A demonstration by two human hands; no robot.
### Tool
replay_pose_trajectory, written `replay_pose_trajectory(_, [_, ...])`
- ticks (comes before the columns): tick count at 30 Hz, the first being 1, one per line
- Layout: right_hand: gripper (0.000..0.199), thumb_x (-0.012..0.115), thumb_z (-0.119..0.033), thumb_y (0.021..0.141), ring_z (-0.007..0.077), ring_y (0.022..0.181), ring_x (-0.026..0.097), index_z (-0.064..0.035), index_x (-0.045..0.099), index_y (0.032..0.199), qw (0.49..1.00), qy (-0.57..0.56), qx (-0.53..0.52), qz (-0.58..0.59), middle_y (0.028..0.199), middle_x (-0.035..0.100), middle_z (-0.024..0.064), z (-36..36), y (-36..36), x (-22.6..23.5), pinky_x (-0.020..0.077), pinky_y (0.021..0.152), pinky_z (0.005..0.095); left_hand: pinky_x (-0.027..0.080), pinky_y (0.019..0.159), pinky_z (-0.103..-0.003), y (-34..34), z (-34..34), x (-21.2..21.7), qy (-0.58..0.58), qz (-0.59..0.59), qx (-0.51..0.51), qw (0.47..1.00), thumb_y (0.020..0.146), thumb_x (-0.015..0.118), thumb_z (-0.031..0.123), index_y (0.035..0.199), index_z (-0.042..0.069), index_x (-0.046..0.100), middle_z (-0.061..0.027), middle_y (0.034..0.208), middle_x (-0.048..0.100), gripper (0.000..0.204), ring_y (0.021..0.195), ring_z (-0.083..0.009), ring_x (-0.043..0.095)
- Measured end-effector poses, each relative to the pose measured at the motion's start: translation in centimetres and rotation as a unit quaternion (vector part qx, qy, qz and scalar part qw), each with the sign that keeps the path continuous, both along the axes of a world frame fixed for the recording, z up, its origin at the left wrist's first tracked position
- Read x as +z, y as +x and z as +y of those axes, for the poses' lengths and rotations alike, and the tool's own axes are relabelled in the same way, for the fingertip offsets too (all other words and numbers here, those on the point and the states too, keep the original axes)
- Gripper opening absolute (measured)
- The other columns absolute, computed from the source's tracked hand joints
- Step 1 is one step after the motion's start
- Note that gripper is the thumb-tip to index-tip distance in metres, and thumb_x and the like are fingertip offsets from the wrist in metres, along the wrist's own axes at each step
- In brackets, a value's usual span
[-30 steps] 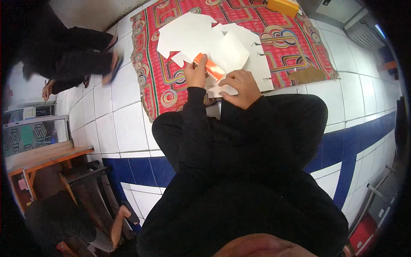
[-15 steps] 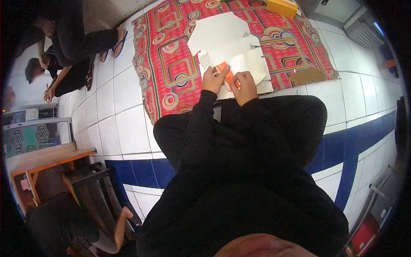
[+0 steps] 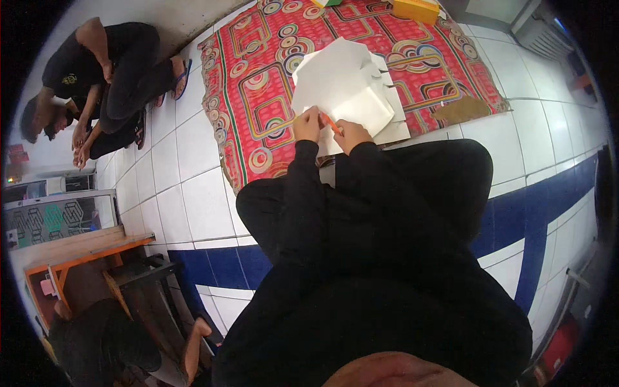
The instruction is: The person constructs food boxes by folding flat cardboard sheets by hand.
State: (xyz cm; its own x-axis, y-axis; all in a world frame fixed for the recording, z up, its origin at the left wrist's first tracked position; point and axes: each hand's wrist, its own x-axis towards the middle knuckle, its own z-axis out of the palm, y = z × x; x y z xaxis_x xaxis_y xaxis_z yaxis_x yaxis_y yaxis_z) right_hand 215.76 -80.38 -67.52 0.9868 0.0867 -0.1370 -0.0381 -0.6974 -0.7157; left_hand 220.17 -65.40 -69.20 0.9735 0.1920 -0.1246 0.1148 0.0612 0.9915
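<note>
A white cut-out cardboard box blank (image 3: 345,84) is held raised, its far part curving up. Along its near edge shows a narrow orange printed flap (image 3: 329,123). My left hand (image 3: 307,124) is closed on the blank at the left end of this flap. At the flap's right end, my right hand (image 3: 352,135) pinches the same edge with bent fingers. More white cardboard (image 3: 394,131) lies flat beneath the held blank, on the red patterned mat (image 3: 271,106).
A yellow box (image 3: 416,11) stands at the mat's far right, with a green and yellow item (image 3: 327,2) at its far edge. Brown cardboard (image 3: 462,110) lies at right. People sit at far left; another person (image 3: 106,342) is at lower left beside an orange-edged table (image 3: 90,253).
Both hands have shifted slightly left. The blank's far part has bent upward, and less of the orange flap shows between my hands.
</note>
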Motion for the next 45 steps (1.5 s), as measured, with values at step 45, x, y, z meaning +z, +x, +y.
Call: replay_pose_trajectory(45, [0.026, 0.063, -0.028, 0.082, 0.0380, 0.091, 0.063, -0.0051, 0.065, 0.092, 0.951, 0.000, -0.270, -0.148, 0.099, 0.066, 0.0204, -9.8, 7.4, 1.1, 0.0497, 0.079, 0.0446, 0.052, 0.063, -0.036, -3.7, -1.6, 1.0, 0.393, 0.013, 0.154, 0.906, 0.074, 0.065, 0.014, 0.081, 0.004, 0.069, -0.0134, 0.075, 0.068, 0.013, 0.065, -0.0263, 0.066])
